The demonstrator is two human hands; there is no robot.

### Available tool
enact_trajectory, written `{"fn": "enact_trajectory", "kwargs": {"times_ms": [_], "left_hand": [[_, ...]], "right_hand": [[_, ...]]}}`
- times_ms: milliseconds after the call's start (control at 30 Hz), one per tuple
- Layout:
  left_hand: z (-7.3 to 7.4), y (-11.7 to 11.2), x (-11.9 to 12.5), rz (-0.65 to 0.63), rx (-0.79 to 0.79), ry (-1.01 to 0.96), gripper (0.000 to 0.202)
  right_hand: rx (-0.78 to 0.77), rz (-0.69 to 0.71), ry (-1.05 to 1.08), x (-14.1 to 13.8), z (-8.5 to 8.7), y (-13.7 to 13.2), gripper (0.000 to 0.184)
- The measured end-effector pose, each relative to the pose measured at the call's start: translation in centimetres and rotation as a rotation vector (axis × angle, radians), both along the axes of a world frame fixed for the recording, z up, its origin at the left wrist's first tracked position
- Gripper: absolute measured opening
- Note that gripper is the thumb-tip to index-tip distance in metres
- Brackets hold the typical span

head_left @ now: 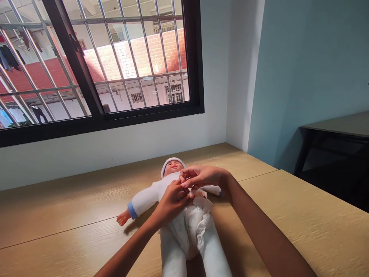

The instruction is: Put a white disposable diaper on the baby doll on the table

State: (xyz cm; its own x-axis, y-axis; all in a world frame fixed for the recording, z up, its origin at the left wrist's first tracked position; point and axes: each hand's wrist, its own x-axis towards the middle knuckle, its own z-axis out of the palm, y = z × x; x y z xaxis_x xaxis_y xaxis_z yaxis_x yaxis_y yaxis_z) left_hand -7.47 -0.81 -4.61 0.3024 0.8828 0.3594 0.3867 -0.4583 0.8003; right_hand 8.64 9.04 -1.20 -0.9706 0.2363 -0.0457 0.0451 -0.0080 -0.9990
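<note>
Fingers (184,184) of both hands closed, pinching the diaper's (187,227) waist edge, right hand (206,177) over left hand (170,202)! Diaper's around the doll (170,184), its side crumpled, waist fastening hidden. Doll's on its back on the wooden table (57,219), below the barred window (100,117).

Baby doll (144,200) on back — white outfit, diaper (187,231) crumpled

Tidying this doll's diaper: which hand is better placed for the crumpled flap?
Probably your right hand: it sits on the same side of the doll as the crumpled flap, just above it. Your left hand comes from the doll's other side.
</note>
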Motion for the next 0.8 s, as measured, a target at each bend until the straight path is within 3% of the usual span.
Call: {"fn": "enact_trajectory", "kwargs": {"times_ms": [533,800], "left_hand": [[-0.24,0.05,0.15,-0.013,-0.036,-0.105,0.032],[0.03,-0.19,-0.02,0.012,0.005,-0.045,0.027]], "right_hand": [[0.084,0.025,0.076,-0.56,0.51,-0.8,0.031],[0.189,-0.143,0.04,-0.07,0.45,-0.17,0.033]]}}
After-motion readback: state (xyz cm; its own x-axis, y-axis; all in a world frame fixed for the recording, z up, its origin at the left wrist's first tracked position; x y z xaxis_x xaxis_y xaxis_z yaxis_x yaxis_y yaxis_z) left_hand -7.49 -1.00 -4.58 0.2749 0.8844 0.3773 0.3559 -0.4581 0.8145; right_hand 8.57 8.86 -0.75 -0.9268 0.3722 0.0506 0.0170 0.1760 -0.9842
